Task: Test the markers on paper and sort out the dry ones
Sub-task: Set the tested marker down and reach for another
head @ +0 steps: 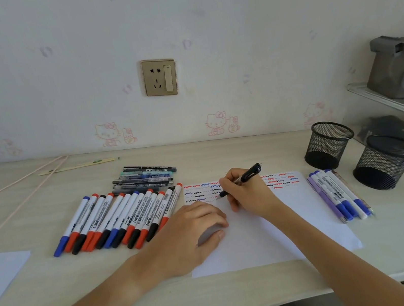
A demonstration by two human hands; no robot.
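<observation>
I note a matt white paper sheet on a pale wood-grain desk of dull finish. The whiteboard markers have smooth, glossy plastic barrels. Two pen cups are black wire mesh. The socket plate looks like brushed gold metal.

Along the white barrels of the row of markers lying on the tabletop I can make out the word "WHITEBOARD" printed lengthwise, while the print on the other pens is too small to read.
</observation>
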